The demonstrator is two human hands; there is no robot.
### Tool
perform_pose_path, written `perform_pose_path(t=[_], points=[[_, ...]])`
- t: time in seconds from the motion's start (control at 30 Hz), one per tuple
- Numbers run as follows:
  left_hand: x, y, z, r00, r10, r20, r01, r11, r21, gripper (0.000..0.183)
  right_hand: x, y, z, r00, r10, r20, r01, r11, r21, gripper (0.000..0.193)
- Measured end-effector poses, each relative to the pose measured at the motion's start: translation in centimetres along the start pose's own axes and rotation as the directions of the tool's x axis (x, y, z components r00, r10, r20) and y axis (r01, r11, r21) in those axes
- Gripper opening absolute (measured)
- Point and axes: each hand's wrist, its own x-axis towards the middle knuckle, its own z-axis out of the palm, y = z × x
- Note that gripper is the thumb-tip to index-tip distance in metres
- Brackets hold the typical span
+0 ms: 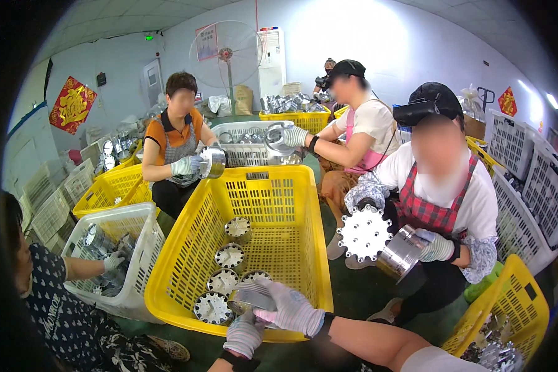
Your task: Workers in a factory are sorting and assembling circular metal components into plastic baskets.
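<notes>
Over the near end of a yellow plastic basket (pixel 167 273), both my gloved hands are on a tilted silver metal cylinder (pixel 254 296). My right hand (pixel 294 308) is closed around its right side. My left hand (pixel 245 333) grips it from below, its fingers partly hidden near the basket rim. Beside the held piece, several similar cylinders with notched, disc-like tops stand upright on the basket floor, among them one at the near left (pixel 213 308) and one farther back (pixel 238 227).
Co-workers in gloves sit around the basket; one at the right holds a large notched disc (pixel 364 234) and a shiny cylinder (pixel 402 252). A white crate (pixel 144 248) of metal parts stands left, another yellow basket (pixel 518 285) at the right. A grey crate (pixel 242 154) sits behind.
</notes>
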Motion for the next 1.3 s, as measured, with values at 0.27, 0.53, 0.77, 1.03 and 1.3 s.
perform_pose_path(t=[0.27, 0.53, 0.77, 1.03, 1.3], points=[[0.2, -2.4, 0.9, 0.999, 0.045, -0.017, -0.045, 0.999, -0.01, 0.026, -0.2, -0.8, 0.6, 0.997, -0.043, -0.068, 0.042, 0.999, -0.018, 0.067], [-2.1, 3.4, -3.9, 0.935, -0.149, 0.323, 0.355, 0.458, -0.815, 0.022, 0.2, -0.6, -0.7, 0.998, 0.029, -0.054, -0.022, 0.99, 0.138, 0.076], [-2.2, 3.3, -3.5, 0.931, -0.141, 0.336, 0.364, 0.326, -0.872, 0.028, 0.8, 0.2, -0.9, 0.998, -0.068, 0.018, 0.064, 0.988, 0.139, 0.072], [-1.6, 1.3, -2.2, 0.921, -0.131, 0.367, 0.386, 0.178, -0.905, 0.022, 0.8, 1.6, -0.4, 0.985, -0.173, 0.0, 0.172, 0.977, 0.126, 0.077], [-2.8, 3.1, -4.7, 0.921, -0.013, 0.39, 0.389, 0.092, -0.917, 0.022, 0.9, 0.4, -1.2, 0.983, -0.185, -0.002, 0.154, 0.812, 0.563, 0.067]])
